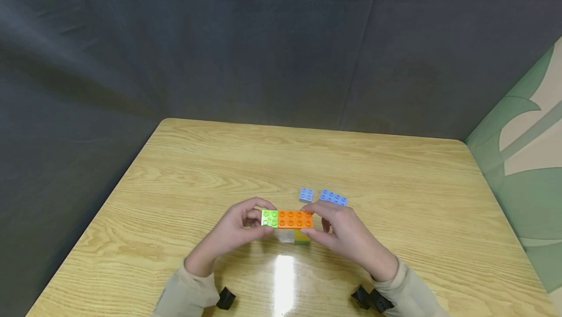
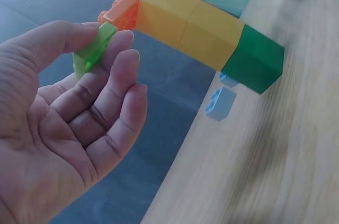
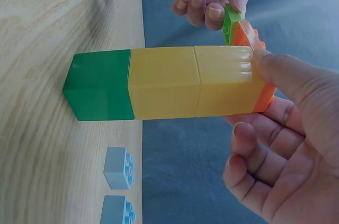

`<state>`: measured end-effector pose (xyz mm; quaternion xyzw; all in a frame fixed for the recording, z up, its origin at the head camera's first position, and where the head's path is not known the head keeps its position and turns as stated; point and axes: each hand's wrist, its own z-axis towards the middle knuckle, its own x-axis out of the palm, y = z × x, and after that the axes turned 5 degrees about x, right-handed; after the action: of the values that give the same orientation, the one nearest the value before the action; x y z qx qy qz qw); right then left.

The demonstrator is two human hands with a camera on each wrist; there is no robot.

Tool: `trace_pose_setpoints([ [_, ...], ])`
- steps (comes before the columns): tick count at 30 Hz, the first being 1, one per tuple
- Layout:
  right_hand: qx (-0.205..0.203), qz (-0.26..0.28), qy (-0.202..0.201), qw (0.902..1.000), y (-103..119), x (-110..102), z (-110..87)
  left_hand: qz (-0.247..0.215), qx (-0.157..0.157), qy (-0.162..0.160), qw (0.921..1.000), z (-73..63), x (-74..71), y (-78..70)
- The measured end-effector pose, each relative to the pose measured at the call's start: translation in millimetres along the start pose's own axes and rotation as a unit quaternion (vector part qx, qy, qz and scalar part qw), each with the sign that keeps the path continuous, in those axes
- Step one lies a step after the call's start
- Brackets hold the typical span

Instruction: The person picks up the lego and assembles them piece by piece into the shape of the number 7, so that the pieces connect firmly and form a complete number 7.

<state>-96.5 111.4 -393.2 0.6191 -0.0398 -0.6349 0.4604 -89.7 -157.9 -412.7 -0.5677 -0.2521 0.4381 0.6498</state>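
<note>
A tower of a green block [image 3: 100, 86] at the bottom and two yellow blocks [image 3: 164, 83] above it stands on the table. On top lies a flat orange brick [image 1: 295, 219], whose left part juts out past the tower. My right hand [image 1: 344, 227] pinches the orange brick's right end between thumb and fingers, fingertips also at the upper yellow block. A small lime green brick [image 1: 269, 218] is pinched between the thumb and index finger of my left hand [image 1: 239, 227], right against the orange brick's left end. Its other fingers are loosely bent.
Behind the tower lie two light blue bricks, a small square one [image 1: 306, 194] and a longer one [image 1: 333, 197] partly hidden by the right hand. The wooden table [image 1: 197, 161] ends at a dark curtain [image 1: 263, 49]. Black wrist devices [image 1: 226, 298] sit at both sleeves.
</note>
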Motion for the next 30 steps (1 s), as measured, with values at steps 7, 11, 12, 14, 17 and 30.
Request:
trace_pose_setpoints([
  [7, 0.002, 0.001, 0.001, 1.0000, 0, 1, 0.7, -0.073, -0.001, 0.019, 0.9972, 2.3, 2.9, 4.2],
  [11, 0.001, 0.002, 0.000, 1.0000, 0, 0, 0.9, -0.092, -0.009, 0.014, 0.9956, 3.2, 4.0, 5.1],
  [12, 0.000, 0.001, -0.001, 1.0000, 0, 0, 0.9, -0.097, -0.008, 0.013, 0.9952, 3.6, 4.3, 5.2],
  [14, 0.000, -0.001, -0.002, 1.0000, 0, 0, 1.0, -0.101, -0.010, 0.011, 0.9948, 4.2, 5.3, 5.0],
  [17, 0.001, -0.005, -0.002, 1.0000, 1, 0, 1.1, -0.103, -0.015, 0.004, 0.9945, 4.7, 7.4, 4.7],
  [30, 0.002, -0.006, 0.000, 1.0000, 1, 1, 0.8, -0.120, -0.037, -0.020, 0.9919, 4.1, 16.0, 3.9],
])
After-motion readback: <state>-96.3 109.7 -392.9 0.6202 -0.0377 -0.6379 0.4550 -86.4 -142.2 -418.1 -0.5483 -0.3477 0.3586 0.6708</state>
